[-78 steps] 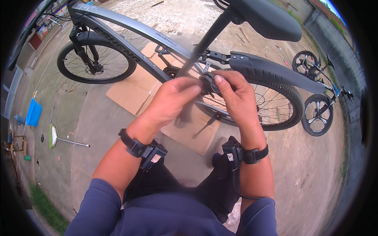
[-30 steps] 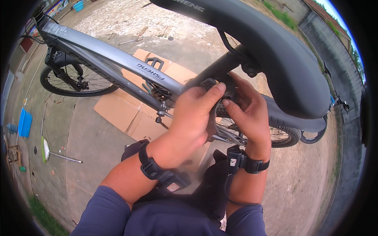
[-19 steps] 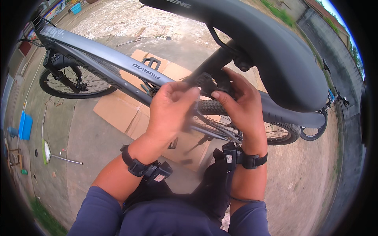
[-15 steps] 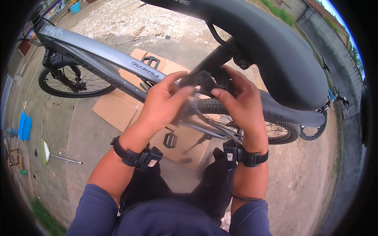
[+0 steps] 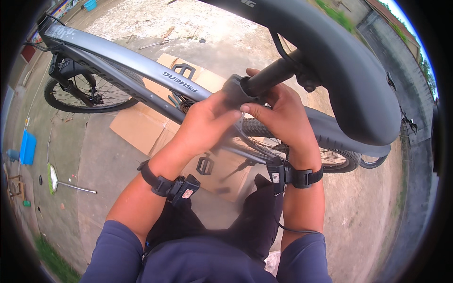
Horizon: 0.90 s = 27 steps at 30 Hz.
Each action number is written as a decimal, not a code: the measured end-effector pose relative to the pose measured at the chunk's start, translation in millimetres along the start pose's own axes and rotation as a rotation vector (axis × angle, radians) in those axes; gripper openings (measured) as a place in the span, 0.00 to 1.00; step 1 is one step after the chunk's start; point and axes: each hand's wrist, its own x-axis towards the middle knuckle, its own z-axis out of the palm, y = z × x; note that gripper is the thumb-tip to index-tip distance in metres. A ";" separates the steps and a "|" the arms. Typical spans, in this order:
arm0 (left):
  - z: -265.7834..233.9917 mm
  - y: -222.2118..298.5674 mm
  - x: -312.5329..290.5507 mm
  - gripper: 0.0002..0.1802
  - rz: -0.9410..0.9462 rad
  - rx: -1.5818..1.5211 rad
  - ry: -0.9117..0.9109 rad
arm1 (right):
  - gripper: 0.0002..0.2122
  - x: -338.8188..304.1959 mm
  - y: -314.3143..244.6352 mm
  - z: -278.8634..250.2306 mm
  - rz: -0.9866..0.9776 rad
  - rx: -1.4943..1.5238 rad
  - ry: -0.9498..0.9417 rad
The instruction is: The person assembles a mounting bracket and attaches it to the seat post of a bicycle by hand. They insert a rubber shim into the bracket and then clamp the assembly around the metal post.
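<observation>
Head view: left hand (image 5: 204, 123), right hand (image 5: 282, 112) gripping seat-post clamp (image 5: 236, 89), apparently.

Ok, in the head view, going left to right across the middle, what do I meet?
Blue tray → broom → front wheel → cardboard sheet → left hand → right hand → rear wheel.

— What's worn on the arms?
— Dark blue sleeves pushed up; a black strap with a small black device on each wrist, left hand (image 5: 203, 125) and right hand (image 5: 283, 115) bare
</observation>
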 end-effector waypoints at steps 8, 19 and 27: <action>-17.4 -6.6 -2.8 0.25 -0.079 -0.223 0.114 | 0.28 -3.2 -9.7 -0.1 0.049 0.053 0.013; -29.2 -13.4 -54.0 0.15 -0.360 -0.479 0.261 | 0.19 -6.3 1.1 3.6 -0.132 0.047 0.078; -53.6 -60.6 -118.7 0.16 -0.711 -0.578 0.297 | 0.27 -7.4 -9.0 -3.6 0.012 0.122 -0.041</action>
